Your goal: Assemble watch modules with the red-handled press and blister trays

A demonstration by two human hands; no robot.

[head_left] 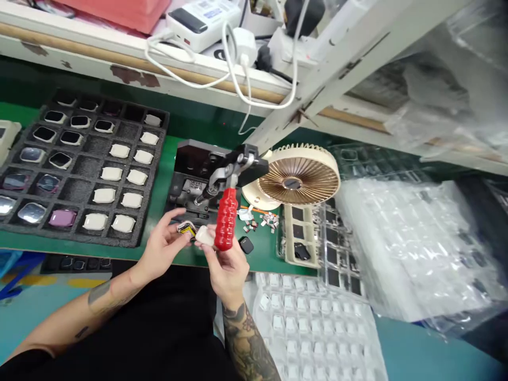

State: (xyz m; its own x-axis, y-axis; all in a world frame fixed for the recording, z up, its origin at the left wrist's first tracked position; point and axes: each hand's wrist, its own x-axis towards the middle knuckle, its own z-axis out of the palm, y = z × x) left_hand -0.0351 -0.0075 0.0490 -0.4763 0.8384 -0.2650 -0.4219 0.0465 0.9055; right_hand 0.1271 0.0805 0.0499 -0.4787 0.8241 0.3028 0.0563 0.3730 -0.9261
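Note:
Between finger and thumb, my left hand (164, 242) pinches a small watch-like part with yellow and black innards (186, 229). Close beside it, my right hand (229, 269) grips a cream watch case (205, 236). The two pieces are near each other; whether they touch I cannot tell. Just above the hands stands a black toggle-clamp press (194, 185). Its red handle (226, 219) hides some of my right fingers. A rounded black square piece (246, 244) lies on the green table to the right of that hand.
A grey foam tray (130, 235) of watch cases and screens lies at left. A cream fan (299, 174) stands behind small scattered parts (270, 221). Cream and clear trays (313, 260), a white blister tray (313, 328) and plastic bags (416, 238) lie at right. White cables (234, 79) hang from the shelf.

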